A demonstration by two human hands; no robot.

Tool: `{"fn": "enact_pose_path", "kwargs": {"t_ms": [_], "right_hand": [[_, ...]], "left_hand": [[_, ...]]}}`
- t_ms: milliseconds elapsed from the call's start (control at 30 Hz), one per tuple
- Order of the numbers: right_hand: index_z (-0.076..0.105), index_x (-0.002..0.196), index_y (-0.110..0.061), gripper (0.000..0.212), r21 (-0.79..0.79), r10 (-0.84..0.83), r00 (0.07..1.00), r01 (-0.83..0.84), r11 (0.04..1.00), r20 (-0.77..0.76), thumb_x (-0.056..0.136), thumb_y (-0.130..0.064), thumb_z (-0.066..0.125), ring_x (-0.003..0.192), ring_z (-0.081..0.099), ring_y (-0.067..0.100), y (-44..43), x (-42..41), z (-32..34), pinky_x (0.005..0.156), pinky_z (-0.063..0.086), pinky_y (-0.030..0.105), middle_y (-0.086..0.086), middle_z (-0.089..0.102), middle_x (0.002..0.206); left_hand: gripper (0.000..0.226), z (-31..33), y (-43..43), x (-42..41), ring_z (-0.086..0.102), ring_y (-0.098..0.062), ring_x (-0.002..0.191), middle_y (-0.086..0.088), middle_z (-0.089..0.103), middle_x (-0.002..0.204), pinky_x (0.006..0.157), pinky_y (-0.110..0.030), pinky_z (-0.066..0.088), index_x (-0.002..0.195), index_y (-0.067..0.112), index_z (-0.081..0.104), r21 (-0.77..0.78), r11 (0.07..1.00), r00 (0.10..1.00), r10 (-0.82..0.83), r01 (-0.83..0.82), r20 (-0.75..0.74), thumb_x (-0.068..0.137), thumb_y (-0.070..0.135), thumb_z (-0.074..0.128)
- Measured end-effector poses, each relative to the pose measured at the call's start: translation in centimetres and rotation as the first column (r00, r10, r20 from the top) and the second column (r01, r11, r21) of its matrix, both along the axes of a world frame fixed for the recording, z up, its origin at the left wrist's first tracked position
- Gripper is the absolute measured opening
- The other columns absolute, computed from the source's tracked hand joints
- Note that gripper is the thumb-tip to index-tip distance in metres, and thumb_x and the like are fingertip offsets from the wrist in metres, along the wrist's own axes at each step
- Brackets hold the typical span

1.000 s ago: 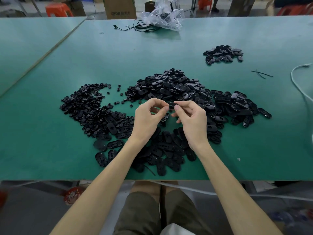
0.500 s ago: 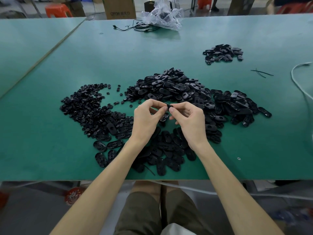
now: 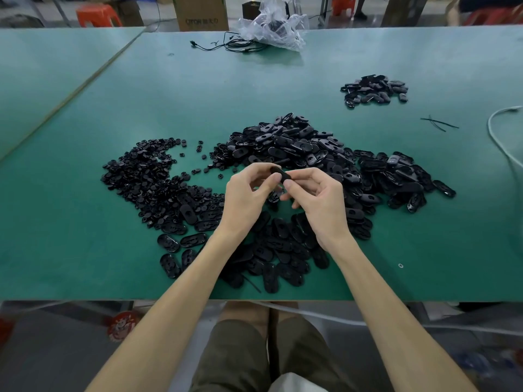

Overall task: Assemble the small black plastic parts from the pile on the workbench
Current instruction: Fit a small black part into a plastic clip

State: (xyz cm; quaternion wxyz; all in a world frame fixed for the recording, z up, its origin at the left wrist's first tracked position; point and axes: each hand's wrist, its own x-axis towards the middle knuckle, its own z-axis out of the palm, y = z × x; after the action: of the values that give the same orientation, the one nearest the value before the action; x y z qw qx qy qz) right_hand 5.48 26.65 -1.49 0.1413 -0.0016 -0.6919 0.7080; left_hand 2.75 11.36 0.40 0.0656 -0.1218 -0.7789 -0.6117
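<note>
While both forearms reach in over the near edge of the green matted surface (image 3: 85, 236), the left hand (image 3: 249, 199) and the right hand (image 3: 319, 202) meet just above the middle of the scattered stock, holding a small black oval plastic part (image 3: 280, 174) between them. The left hand pinches its left end between thumb and forefinger; the right hand pinches the other end, thumb on top. The fingers cover its underside. Something dark shows in the gap below the fingertips, too shadowed to say whether it is a second piece.

Beyond the hands rises a heap of black oval shells (image 3: 297, 145), trailing off to the right. To the left lies a spread of tiny black round pieces (image 3: 147, 176), too small to tell apart. Flat black oval plates (image 3: 271, 250) lie toward the near edge, many of them hidden under the wrists.

Well apart, at the far right, sits a smaller cluster of black oval pieces (image 3: 373, 90). Near it lie thin black strips (image 3: 438, 123), and a white cable (image 3: 498, 137) loops in and is cut off by the right border. At the far edge a crumpled clear plastic bag (image 3: 271, 26) rests beside a tangled black wire (image 3: 226, 46). Behind stands a brown cardboard box (image 3: 202, 12), its top cut off.
</note>
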Motion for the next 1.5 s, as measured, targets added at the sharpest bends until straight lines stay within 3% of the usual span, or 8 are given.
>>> {"fn": "enact_pose_path", "kwargs": {"t_ms": [233,533,667,767,933,1100,1233,1500], "right_hand": [[0.08,0.099,-0.034,0.012,0.124,-0.072,0.997,0.071,0.99,0.004,0.094,-0.024,0.079,0.086,0.07,0.008,-0.08,-0.2,-0.47,0.073,0.055,0.029,-0.006,0.076,0.104],[0.073,0.105,-0.035,0.013,0.175,-0.108,0.994,0.105,0.979,0.009,0.097,-0.026,0.076,0.093,0.071,0.011,-0.52,-0.1,-0.12,0.083,0.061,0.043,-0.007,0.068,0.115],[0.07,0.119,-0.023,0.022,0.132,-0.121,0.991,0.113,0.985,0.05,0.098,-0.03,0.074,0.097,0.071,0.015,-0.32,-0.18,-0.15,0.076,0.059,0.034,-0.001,0.072,0.115],[0.069,0.117,-0.023,0.017,0.079,-0.12,0.992,0.117,0.99,0.033,0.1,-0.027,0.071,0.093,0.07,0.02,-0.24,-0.18,-0.1,0.066,0.054,0.024,0.002,0.072,0.109],[0.071,0.113,-0.025,0.011,0.086,-0.097,0.995,0.096,0.992,0.005,0.101,-0.024,0.069,0.09,0.07,0.021,-0.28,-0.13,0.07,0.065,0.054,0.026,-0.003,0.073,0.1],[0.073,0.103,-0.021,0.006,0.124,-0.095,0.995,0.095,0.988,-0.006,0.101,-0.018,0.068,0.078,0.069,0.019,-0.24,-0.2,0.0,0.063,0.056,0.031,-0.004,0.076,0.091],[0.072,0.1,-0.021,0.003,0.117,-0.109,0.994,0.107,0.987,0.014,0.101,-0.019,0.069,0.076,0.069,0.027,-0.22,-0.25,-0.19,0.065,0.057,0.036,-0.002,0.075,0.084],[0.071,0.097,-0.024,0.005,0.121,-0.106,0.994,0.103,0.987,0.022,0.101,-0.023,0.069,0.064,0.062,0.008,-0.18,-0.12,-0.06,0.063,0.054,0.025,-0.008,0.074,0.081]], "left_hand": [[0.014,0.09,0.26,0.6,0.072,-0.015,0.106,0.002,0.077,0.109,0.095,-0.046,0.057,0.11,0.01,0.064,0.037,0.999,0.997,-0.031,0.034,-0.076,0.098,0.003,0.066],[0.013,-0.16,0.58,0.65,0.074,-0.022,0.098,-0.002,0.076,0.101,0.091,-0.051,0.059,0.109,0.011,0.065,0.082,0.995,0.996,-0.048,0.054,-0.077,0.099,0.004,0.065],[0.012,-0.23,0.36,0.46,0.074,-0.022,0.093,-0.005,0.075,0.099,0.085,-0.05,0.061,0.11,0.009,0.065,0.11,0.994,0.998,-0.006,0.014,-0.069,0.099,0.004,0.066],[0.019,-0.2,0.35,0.43,0.071,-0.018,0.094,0.0,0.072,0.102,0.08,-0.046,0.061,0.115,0.017,0.07,0.055,0.998,0.997,0.005,-0.001,-0.075,0.099,0.007,0.067],[0.03,-0.2,0.37,0.22,0.063,-0.012,0.09,0.001,0.068,0.103,0.07,-0.025,0.056,0.122,0.022,0.074,-0.07,0.997,0.992,-0.034,0.026,-0.119,0.095,0.008,0.072],[0.017,-0.32,0.2,0.04,0.069,-0.014,0.092,0.008,0.076,0.098,0.076,-0.034,0.059,0.108,0.017,0.075,-0.052,0.998,0.997,-0.043,0.04,-0.058,0.092,0.011,0.076],[0.019,-0.44,-0.01,-0.16,0.069,-0.013,0.093,0.01,0.077,0.099,0.075,-0.026,0.057,0.11,0.018,0.077,-0.049,0.997,0.995,-0.064,0.06,-0.073,0.094,0.009,0.073],[0.019,-0.52,-0.07,-0.27,0.071,-0.006,0.093,0.009,0.078,0.097,0.074,-0.017,0.054,0.108,0.019,0.078,-0.002,0.997,0.995,-0.073,0.073,-0.065,0.092,0.009,0.075]]}}
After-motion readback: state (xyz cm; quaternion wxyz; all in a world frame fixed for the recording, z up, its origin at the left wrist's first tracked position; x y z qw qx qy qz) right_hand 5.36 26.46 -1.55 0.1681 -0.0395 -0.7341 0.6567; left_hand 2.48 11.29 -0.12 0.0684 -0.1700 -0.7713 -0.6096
